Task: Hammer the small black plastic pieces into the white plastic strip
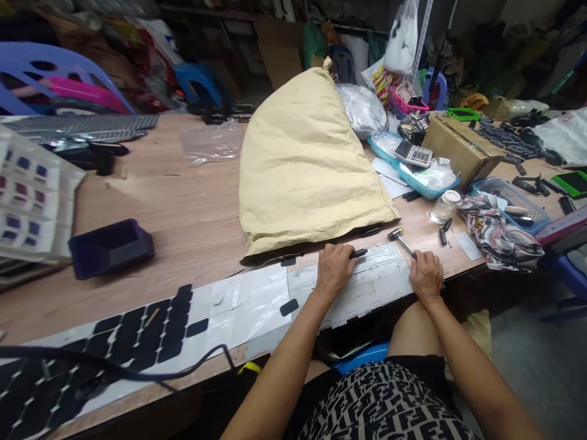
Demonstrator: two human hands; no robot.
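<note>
Two hands work at lower centre, by the table (183,220) front edge. L hand (334,269) fingers curled, pinching black part (358,253) onto white sheet (367,287). R hand (426,276) fisted round hammer (400,237), head just right of part. Looks like a tapping step; a strike needs fingertips clear. Sack (302,165) crowds behind, open room frame-left.

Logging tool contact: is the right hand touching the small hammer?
Touching. The head view shows the handle of the small hammer running into the closed right hand, with no gap.
</note>
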